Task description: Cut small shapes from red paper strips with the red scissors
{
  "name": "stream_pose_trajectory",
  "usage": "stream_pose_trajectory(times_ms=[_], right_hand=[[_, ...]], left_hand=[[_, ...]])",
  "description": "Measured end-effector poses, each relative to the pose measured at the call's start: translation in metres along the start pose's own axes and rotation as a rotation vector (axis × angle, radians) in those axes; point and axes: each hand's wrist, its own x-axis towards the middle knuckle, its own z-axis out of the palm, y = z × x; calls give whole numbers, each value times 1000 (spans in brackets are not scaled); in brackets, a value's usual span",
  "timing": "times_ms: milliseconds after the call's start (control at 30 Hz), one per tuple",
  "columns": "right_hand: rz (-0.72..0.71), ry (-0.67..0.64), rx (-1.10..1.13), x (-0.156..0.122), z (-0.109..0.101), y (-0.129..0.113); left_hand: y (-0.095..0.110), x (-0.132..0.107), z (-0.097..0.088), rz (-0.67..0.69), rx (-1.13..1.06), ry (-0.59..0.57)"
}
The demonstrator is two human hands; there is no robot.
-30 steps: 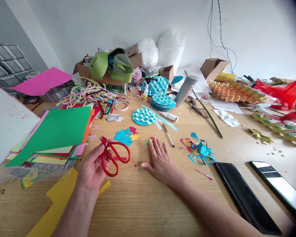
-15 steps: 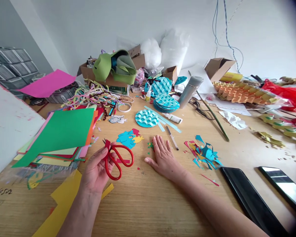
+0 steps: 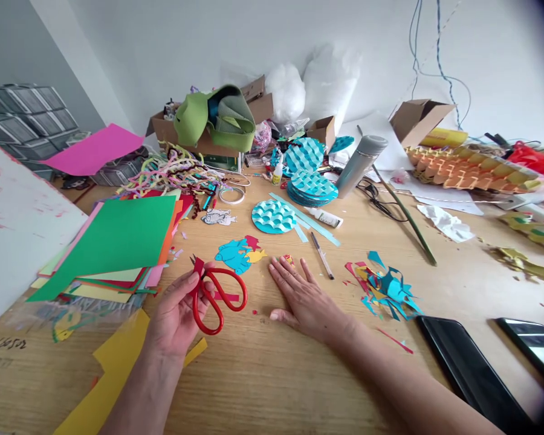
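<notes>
My left hand (image 3: 176, 314) holds red-handled scissors (image 3: 215, 293) together with a small red paper scrap (image 3: 199, 266) pinched at the blades. My right hand (image 3: 304, 297) lies flat on the wooden table (image 3: 272, 374), fingers stretched out, holding nothing. Just beyond its fingertips is a tiny coloured paper bit (image 3: 289, 260). A blue, red and yellow fish cut-out (image 3: 238, 252) lies between the two hands, a little farther away.
A stack of coloured paper sheets (image 3: 113, 241) lies at the left, yellow sheets (image 3: 113, 362) near my left arm. Blue wave discs (image 3: 273, 215), a pen (image 3: 322, 263), paper scraps (image 3: 385, 289), two dark tablets (image 3: 471, 368) and cluttered boxes (image 3: 208, 124) surround the work area.
My right hand has slid slightly back and to the right on the table, fingers spreading a little. The left hand keeps the scissors in place. The view has shifted slightly.
</notes>
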Motion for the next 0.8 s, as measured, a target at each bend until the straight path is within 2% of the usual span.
stream_pose_trajectory(times_ms=[133, 267, 433, 500, 633, 800], right_hand=[[11, 10, -29, -17, -9, 1], [50, -10, -37, -43, -6, -3], [120, -24, -32, -25, 0, 3], [144, 15, -33, -18, -3, 4], [130, 59, -35, -23, -6, -2], [148, 45, -24, -23, 3, -10]], left_hand=[[1, 1, -1, 4, 3, 25], [-1, 2, -3, -18, -2, 32], [-7, 3, -5, -37, 37, -24], [-8, 3, -5, -39, 50, -50], [-8, 1, -4, -32, 54, -86], [-8, -1, -2, -34, 63, -133]])
